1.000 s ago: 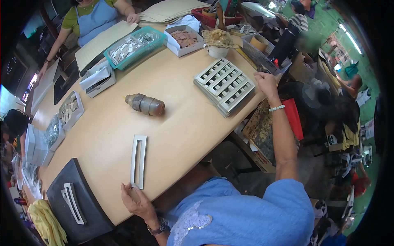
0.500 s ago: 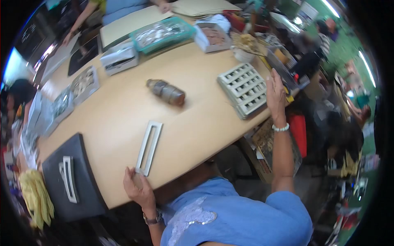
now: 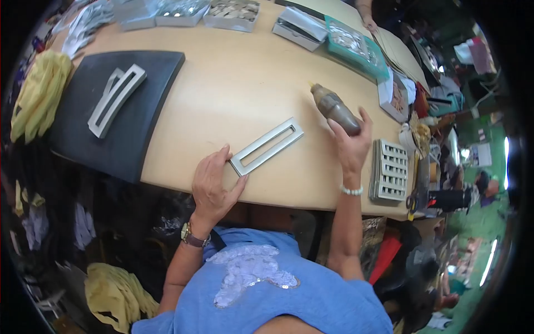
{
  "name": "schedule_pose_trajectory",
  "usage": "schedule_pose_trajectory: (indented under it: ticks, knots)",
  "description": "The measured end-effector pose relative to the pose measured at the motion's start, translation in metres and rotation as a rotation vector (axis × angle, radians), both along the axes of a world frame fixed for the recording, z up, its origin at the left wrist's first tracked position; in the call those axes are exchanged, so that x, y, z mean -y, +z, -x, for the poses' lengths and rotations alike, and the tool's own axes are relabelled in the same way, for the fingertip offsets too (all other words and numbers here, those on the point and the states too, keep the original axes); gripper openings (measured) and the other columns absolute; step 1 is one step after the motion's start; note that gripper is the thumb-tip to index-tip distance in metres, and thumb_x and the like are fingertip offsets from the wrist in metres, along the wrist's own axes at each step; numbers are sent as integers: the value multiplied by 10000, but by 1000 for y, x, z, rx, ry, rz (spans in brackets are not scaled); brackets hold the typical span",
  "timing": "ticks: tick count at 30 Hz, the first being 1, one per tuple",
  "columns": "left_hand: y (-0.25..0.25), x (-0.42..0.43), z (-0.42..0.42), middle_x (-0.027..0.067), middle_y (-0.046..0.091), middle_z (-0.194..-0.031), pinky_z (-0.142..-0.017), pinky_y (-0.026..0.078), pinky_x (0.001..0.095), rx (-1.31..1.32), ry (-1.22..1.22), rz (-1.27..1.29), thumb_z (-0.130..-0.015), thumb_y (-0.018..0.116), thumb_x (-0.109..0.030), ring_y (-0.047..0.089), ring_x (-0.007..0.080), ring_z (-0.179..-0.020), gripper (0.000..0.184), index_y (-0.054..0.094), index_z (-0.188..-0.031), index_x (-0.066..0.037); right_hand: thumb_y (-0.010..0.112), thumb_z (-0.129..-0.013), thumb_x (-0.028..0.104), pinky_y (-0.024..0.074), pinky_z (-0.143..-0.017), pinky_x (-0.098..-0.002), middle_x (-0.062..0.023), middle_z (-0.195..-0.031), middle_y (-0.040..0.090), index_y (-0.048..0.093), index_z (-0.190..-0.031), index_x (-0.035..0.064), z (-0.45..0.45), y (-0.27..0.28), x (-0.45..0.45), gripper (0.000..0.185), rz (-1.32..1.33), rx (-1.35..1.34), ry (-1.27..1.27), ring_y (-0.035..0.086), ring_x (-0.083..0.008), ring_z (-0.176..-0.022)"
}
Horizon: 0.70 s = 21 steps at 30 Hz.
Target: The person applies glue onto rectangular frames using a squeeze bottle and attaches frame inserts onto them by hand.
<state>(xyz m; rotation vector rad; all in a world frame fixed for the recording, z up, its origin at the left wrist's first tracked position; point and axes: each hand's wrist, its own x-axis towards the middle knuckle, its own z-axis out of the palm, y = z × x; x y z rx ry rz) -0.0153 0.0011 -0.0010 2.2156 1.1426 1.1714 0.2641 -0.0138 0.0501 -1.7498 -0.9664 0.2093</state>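
Note:
My left hand (image 3: 212,181) is at the near end of a long rectangular metal frame (image 3: 267,146) with an open slot, its thumb and forefinger on either side of that end. The frame lies flat on the table. My right hand (image 3: 351,142) has thumb and fingers around the base of a brown, murky squeeze bottle (image 3: 334,106), whose yellowish nozzle points away and left. Beside that hand sits a stack of pale slotted grid pieces (image 3: 390,170). Two more metal frames (image 3: 117,100) lie overlapped on a black board (image 3: 72,111) at the left.
Boxes of small parts (image 3: 232,14) line the table's far edge. A teal tray (image 3: 356,47) of shiny pieces and a white box (image 3: 392,94) stand at far right. Yellow cloth (image 3: 39,94) hangs beside the board. Another person's hand (image 3: 369,23) rests across the table.
My right hand has left the side of the grid stack and closed around the bottle. The left hand stays at the frame's near end. The camera view has swung left.

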Motion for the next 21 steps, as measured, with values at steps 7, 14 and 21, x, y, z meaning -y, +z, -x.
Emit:
schedule_pose_trajectory:
  ticks: [7, 14, 21]
  knots:
    - [0, -2, 0, 140, 618, -1009, -854, 461, 411, 48, 9, 3, -665, 764, -122, 586, 311, -948, 660, 491, -1250, 9, 658, -841, 77, 508, -827, -299, -113, -1070, 576, 489, -1218, -9, 19, -5, 43, 421, -484, -561, 29, 591, -186, -946]
    - [0, -2, 1, 133, 614, -1013, -882, 452, 415, 35, 0, 27, -672, 756, -126, 578, 307, -982, 644, 498, -1247, 6, 686, -835, 117, 502, -832, -308, -86, -1008, 596, 524, -1119, -14, 22, -19, 39, 352, -425, -346, -72, 585, -155, -917]
    - [3, -3, 2, 147, 629, -974, -841, 462, 415, 20, -5, -14, -653, 768, -98, 591, 324, -928, 667, 479, -1241, 31, 705, -824, 131, 488, -825, -301, -71, -957, 610, 559, -1009, 7, 22, -20, 30, 267, -416, -313, -115, 585, -136, -871]
